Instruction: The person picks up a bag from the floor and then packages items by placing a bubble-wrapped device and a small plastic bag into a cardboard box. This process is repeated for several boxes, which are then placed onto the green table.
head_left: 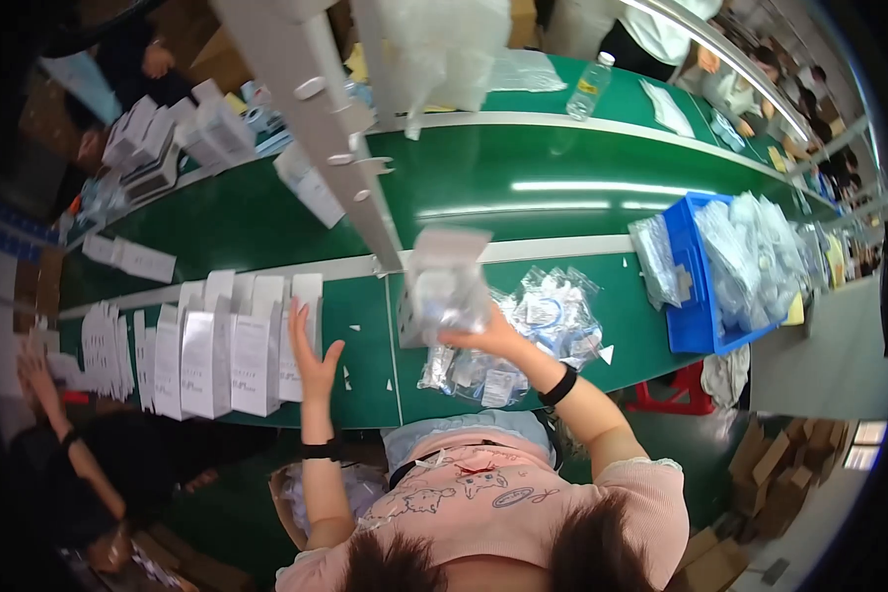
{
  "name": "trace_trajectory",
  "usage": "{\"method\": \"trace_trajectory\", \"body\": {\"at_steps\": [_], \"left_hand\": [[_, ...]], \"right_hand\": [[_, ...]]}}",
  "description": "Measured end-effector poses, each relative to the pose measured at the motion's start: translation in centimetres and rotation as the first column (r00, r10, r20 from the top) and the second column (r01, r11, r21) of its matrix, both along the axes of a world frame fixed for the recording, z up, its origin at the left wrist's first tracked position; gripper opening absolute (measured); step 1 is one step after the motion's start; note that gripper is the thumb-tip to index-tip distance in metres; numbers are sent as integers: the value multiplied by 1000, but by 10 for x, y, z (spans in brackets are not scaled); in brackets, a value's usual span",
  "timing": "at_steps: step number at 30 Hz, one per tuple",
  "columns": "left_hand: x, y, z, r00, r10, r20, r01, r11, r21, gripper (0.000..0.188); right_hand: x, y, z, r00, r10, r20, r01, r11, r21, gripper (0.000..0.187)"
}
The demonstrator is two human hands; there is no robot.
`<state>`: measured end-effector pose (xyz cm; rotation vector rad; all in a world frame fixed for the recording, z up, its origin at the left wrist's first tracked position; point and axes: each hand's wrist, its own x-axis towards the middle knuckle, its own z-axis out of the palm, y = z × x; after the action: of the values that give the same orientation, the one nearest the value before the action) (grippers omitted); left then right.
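My right hand [487, 333] is closed at the lower right corner of a white carton [414, 314], whose top flap stands up. Something clear and shiny, like a plastic packet [451, 296], shows in or against the carton; motion blur hides which. My left hand [314, 361] is raised with fingers spread and thumb apart, holding nothing. It is beside the right end of a row of upright white cartons [255, 360]. A pile of clear packets [553, 314] with blue and white contents lies on the green table, just right of my right hand.
A blue bin [683, 281] full of clear bags stands right of the pile. A grey metal post [340, 148] rises behind the cartons. At left, another person's hand [37, 380] is near flat white cartons [107, 347]. A bottle [590, 87] stands on the far table.
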<state>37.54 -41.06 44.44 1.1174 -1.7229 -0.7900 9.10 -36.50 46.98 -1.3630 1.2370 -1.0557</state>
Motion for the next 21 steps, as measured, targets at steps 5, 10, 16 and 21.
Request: {"method": "trace_trajectory", "body": {"at_steps": [5, 10, 16, 21], "left_hand": [[33, 9, -48, 378, 53, 924, -38, 998, -41, 78], [-37, 51, -38, 314, 62, 947, -42, 998, -51, 79], [-56, 44, -13, 647, -18, 763, -90, 991, 100, 81], [-15, -14, -35, 875, -82, 478, -196, 842, 502, 73]], "right_hand": [[-90, -51, 12, 913, -366, 181, 366, 930, 33, 86], [-140, -127, -34, 850, -515, -108, 474, 838, -271, 90], [-156, -122, -56, 833, -531, -158, 433, 802, -410, 95], [-270, -61, -72, 170, -457, -873, 629, 732, -262, 62]]}}
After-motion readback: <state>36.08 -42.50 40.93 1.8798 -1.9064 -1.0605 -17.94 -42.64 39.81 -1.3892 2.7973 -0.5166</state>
